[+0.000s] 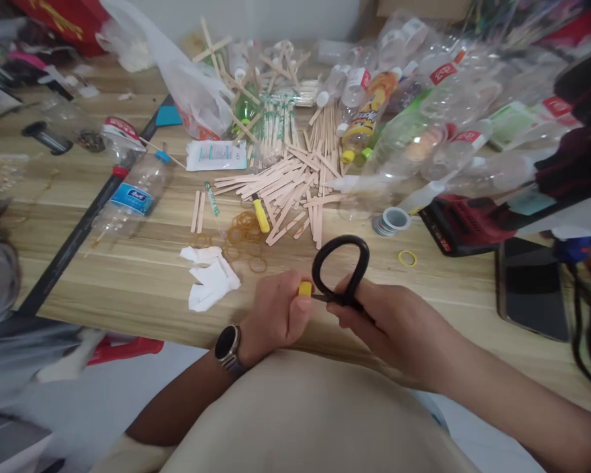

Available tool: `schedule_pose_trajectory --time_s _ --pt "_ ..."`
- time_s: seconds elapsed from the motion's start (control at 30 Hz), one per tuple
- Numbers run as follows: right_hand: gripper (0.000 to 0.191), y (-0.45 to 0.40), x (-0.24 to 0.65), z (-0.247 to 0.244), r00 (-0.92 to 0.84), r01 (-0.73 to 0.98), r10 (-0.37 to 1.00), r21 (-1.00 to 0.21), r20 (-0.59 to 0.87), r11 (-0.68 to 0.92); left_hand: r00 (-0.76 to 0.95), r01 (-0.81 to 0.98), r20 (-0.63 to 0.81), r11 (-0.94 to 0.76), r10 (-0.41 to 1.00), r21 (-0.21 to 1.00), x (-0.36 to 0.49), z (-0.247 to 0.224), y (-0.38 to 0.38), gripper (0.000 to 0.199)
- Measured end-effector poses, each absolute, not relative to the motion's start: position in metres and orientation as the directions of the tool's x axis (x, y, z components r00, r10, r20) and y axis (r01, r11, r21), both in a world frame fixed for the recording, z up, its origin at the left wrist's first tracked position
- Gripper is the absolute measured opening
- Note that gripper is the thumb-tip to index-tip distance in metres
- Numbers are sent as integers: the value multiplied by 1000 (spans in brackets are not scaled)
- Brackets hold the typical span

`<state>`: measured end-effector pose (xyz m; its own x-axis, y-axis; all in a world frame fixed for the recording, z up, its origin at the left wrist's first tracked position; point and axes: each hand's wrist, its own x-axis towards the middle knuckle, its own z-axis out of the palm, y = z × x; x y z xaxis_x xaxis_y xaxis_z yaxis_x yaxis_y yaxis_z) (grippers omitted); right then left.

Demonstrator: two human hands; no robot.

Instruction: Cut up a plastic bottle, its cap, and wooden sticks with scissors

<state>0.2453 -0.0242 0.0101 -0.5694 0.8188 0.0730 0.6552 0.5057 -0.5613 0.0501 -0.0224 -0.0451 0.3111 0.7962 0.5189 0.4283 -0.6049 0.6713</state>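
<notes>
At the table's front edge, my left hand [280,309] is closed round a small yellow cap-like piece [305,289], which pokes out beside the thumb. My right hand [379,315] grips black-handled scissors [341,269] near the pivot, one large loop standing up. The scissors' dark tip touches or nearly touches the yellow piece; the exact contact is too small to tell. Left of my left hand lies torn white tissue [209,279]. Beyond the hands are tan rubber bands [243,233], a yellow-handled tool [261,213] and a heap of wooden sticks [290,184].
Plastic bottles [369,112] crowd the back right. A red and black power tool [465,223], a phone [532,289], a grey tape roll [394,220] and a yellow ring [407,257] lie at the right. A labelled bottle [132,197] lies at the left by a black strip [73,243].
</notes>
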Motion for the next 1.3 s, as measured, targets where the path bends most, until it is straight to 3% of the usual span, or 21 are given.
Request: schedule_pose_trajectory --time_s 0.07,0.13,0.17,0.23,0.33,0.43,0.5,0.53,0.6,0.67,0.73,0.77,0.87,0.93,1.0,1.07,1.13,1.2,1.23,1.3 --pt "25 -23 247 10 -642 666 705 -235 301 708 231 425 451 -507 862 750 58 -42 -24 33" --pt "31 -21 250 10 -738 621 555 62 384 781 184 447 353 -398 917 801 65 -38 -25 33" --pt "33 -19 251 10 -772 592 508 138 383 794 173 465 319 -363 932 807 68 -36 -25 34" --pt "32 -17 254 8 -764 594 531 75 367 801 170 517 296 -341 940 785 70 -33 -26 35" --pt "25 -15 254 4 -648 652 713 -287 268 701 175 593 365 -394 914 702 66 -34 -25 33" --pt "25 -11 250 7 -601 570 792 -754 -112 326 268 626 510 -551 817 552 58 -37 -21 30" --pt "27 -8 246 10 -637 483 702 -875 -317 44 318 614 559 -616 766 494 54 -40 -18 29" --pt "26 -8 245 11 -634 486 699 -873 -331 27 310 608 563 -615 767 503 53 -41 -16 30" --pt "21 -8 245 9 -561 578 807 -785 -183 224 262 606 537 -569 802 556 55 -44 -14 31" --pt "20 -10 245 5 -554 688 827 -506 97 521 219 607 510 -525 832 597 60 -46 -13 34" --pt "25 -11 246 0 -623 702 745 -252 237 667 198 604 489 -499 850 622 64 -47 -13 37" --pt "25 -10 247 -2 -630 698 745 -260 220 667 186 604 478 -484 858 634 65 -47 -13 38" --pt "21 -3 246 -1 -558 669 830 -597 -11 442 170 614 482 -475 859 630 64 -45 -13 37" --pt "27 3 245 3 -599 571 768 -793 -226 212 195 613 509 -509 838 604 60 -44 -12 36" --pt "33 6 244 6 -671 503 656 -862 -345 61 219 603 526 -538 822 589 56 -45 -10 35" --pt "30 7 243 7 -643 536 694 -837 -324 107 210 605 524 -531 825 593 55 -48 -8 35" --pt "24 5 243 4 -571 657 813 -659 -116 367 188 619 516 -508 836 598 57 -54 -6 35" --pt "25 3 244 -2 -565 719 822 -447 70 532 180 633 509 -495 842 596 61 -61 -5 35" --pt "27 2 245 -5 -581 719 807 -397 106 570 183 639 507 -494 843 590 62 -64 -5 34" --pt "28 3 246 -10 -587 705 806 -445 70 552 188 657 503 -489 844 574 64 -68 -5 34"
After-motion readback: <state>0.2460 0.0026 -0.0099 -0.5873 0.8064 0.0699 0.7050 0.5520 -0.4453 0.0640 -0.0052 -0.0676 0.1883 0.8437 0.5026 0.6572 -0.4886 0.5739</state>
